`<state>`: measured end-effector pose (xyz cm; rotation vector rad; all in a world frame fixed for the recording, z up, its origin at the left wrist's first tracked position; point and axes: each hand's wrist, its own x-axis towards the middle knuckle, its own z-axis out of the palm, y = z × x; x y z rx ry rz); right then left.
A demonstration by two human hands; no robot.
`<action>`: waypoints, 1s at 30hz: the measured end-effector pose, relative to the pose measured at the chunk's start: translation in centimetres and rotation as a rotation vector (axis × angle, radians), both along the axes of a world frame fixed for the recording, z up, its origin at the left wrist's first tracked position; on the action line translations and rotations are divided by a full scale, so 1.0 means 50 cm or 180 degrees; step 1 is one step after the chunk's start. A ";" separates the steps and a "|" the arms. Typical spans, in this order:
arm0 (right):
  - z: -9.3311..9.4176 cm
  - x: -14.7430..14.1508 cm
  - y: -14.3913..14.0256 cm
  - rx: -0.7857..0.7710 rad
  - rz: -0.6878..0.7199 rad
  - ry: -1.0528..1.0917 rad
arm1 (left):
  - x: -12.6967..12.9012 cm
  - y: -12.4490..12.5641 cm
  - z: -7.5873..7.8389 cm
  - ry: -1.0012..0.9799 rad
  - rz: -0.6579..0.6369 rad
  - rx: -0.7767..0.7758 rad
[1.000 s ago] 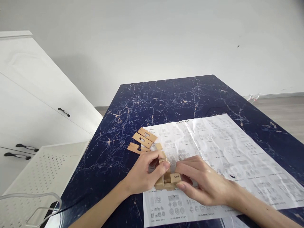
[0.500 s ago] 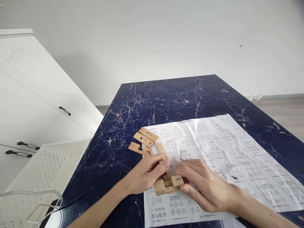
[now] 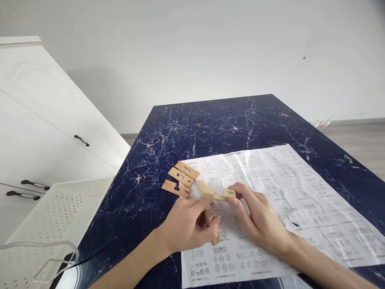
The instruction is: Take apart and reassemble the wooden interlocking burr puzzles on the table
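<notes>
My left hand point(image 3: 192, 222) is closed around a notched wooden puzzle piece point(image 3: 210, 216), whose lower end shows beneath the thumb. My right hand point(image 3: 260, 218) pinches a second notched wooden puzzle piece marked 3 point(image 3: 229, 193) between thumb and fingers. That piece points left, and its far end is blurred by motion near my left fingers. Just above my left hand, another pale wooden piece point(image 3: 203, 185) shows over the sheet, partly covered. Flat wooden plates with slots, numbered 1 point(image 3: 190, 168), 2 point(image 3: 185, 180) and 3 point(image 3: 184, 191), lie overlapping up and left of the hands.
A creased printed sheet point(image 3: 270, 172) with many small diagrams spreads under both hands on the dark blue marbled table point(image 3: 192, 132). To the left stand a white cabinet point(image 3: 54, 116) and a white perforated surface point(image 3: 51, 212) with a pale cable point(image 3: 42, 243).
The joined wooden pieces have come apart. My right hand has moved up with the piece marked 3, and my left hand has turned slightly, keeping the other piece.
</notes>
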<state>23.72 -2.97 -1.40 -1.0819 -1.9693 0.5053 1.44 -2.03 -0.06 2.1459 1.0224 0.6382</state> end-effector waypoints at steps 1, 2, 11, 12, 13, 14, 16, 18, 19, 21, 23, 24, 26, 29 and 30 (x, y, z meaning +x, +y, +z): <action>-0.004 -0.001 0.003 -0.0122 -0.0164 -0.0046 | 0.000 -0.001 -0.006 -0.0002 0.0053 0.0339; -0.007 -0.003 0.005 -0.0223 -0.0307 -0.0093 | -0.001 -0.001 -0.011 -0.0006 0.0101 0.0656; -0.030 -0.007 0.019 -0.0301 -0.0792 -0.0520 | -0.013 0.020 -0.012 0.0454 0.0426 0.1966; -0.032 -0.007 0.019 -0.0251 -0.0774 -0.0574 | -0.014 0.021 -0.011 0.0501 0.0481 0.2020; -0.034 -0.008 0.018 -0.0194 -0.0735 -0.0623 | -0.015 0.023 -0.011 0.0540 0.0526 0.2059; -0.034 -0.009 0.018 -0.0139 -0.0682 -0.0662 | -0.016 0.025 -0.011 0.0582 0.0572 0.2080; -0.035 -0.009 0.016 -0.0059 -0.0545 -0.0681 | -0.018 0.028 -0.012 0.0705 0.0680 0.2104; -0.035 -0.008 0.016 -0.0055 -0.0357 -0.0638 | -0.020 0.030 -0.013 0.0835 0.0782 0.2090; -0.034 -0.008 0.016 -0.0076 -0.0250 -0.0613 | -0.021 0.030 -0.013 0.0863 0.0834 0.2071; -0.030 -0.007 0.017 -0.0126 0.0016 -0.0580 | -0.022 0.029 -0.013 0.0801 0.0916 0.2045; -0.023 -0.007 0.017 -0.0138 0.0347 -0.0596 | -0.023 0.026 -0.011 0.0624 0.0920 0.2039; -0.019 -0.008 0.016 -0.0130 0.0538 -0.0614 | -0.022 0.025 -0.010 0.0525 0.0879 0.2044; -0.011 -0.010 0.014 -0.0094 0.0939 -0.0617 | -0.019 0.020 -0.008 0.0328 0.0712 0.2031; -0.004 -0.014 0.009 -0.0117 0.1254 -0.0463 | -0.009 0.013 -0.007 0.0093 0.0411 0.2008; -0.003 -0.015 0.007 -0.0141 0.1260 -0.0387 | -0.005 0.011 -0.008 0.0038 0.0316 0.2016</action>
